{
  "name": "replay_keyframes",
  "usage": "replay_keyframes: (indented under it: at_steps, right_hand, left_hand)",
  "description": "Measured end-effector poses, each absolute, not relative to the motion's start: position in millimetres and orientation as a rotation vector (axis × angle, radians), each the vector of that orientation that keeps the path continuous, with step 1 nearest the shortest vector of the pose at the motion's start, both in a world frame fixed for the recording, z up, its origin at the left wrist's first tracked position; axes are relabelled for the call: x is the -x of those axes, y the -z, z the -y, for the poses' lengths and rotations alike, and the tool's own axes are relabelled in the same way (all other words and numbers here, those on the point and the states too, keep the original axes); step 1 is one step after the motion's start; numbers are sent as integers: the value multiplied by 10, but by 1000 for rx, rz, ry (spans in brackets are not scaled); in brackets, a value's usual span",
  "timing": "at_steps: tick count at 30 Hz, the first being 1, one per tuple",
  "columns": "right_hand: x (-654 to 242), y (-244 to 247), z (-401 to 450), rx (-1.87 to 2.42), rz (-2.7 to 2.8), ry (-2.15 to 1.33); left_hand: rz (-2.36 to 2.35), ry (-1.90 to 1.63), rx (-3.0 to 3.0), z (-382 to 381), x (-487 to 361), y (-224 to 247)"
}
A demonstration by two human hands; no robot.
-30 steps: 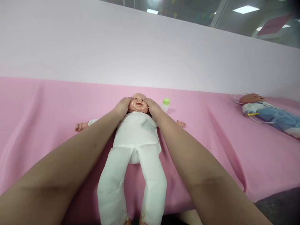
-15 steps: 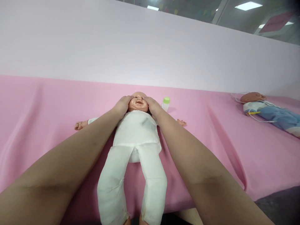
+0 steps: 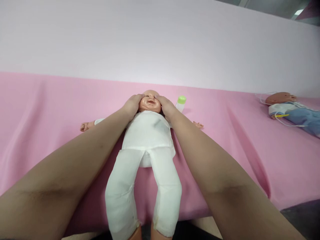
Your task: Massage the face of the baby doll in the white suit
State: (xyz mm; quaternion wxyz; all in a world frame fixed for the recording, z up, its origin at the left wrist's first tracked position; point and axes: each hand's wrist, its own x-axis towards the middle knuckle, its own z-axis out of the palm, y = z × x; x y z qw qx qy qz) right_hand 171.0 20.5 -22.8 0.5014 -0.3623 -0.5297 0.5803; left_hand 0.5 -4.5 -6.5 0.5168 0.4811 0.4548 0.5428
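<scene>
A baby doll (image 3: 150, 130) in a white cloth suit lies on its back, its head away from me and its arms spread out. My left hand (image 3: 134, 105) and my right hand (image 3: 166, 106) cup the two sides of the doll's head, with the thumbs on the face beside the eyes. The other fingers are mostly hidden behind the head. Just beyond my right wrist stands a white bottle with a green cap (image 3: 181, 102).
Pink cloth (image 3: 62, 100) covers the table. A second doll (image 3: 295, 111) in blue and white clothes lies at the far right with thin tubing and a yellow piece on it. A pale wall (image 3: 125, 43) rises behind the table.
The view has tilted down and turned slightly left, so the dolls and bottle appear higher and further right. Both hands keep their place on the doll's head.
</scene>
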Motion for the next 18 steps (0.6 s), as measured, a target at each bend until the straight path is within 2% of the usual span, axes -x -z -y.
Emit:
replay_keyframes:
  at_steps: [18]
  right_hand:
    - [-1725,247,-253,829,1292,-1445]
  left_hand:
    - [-1069,-1340,-1095,61,-10,88]
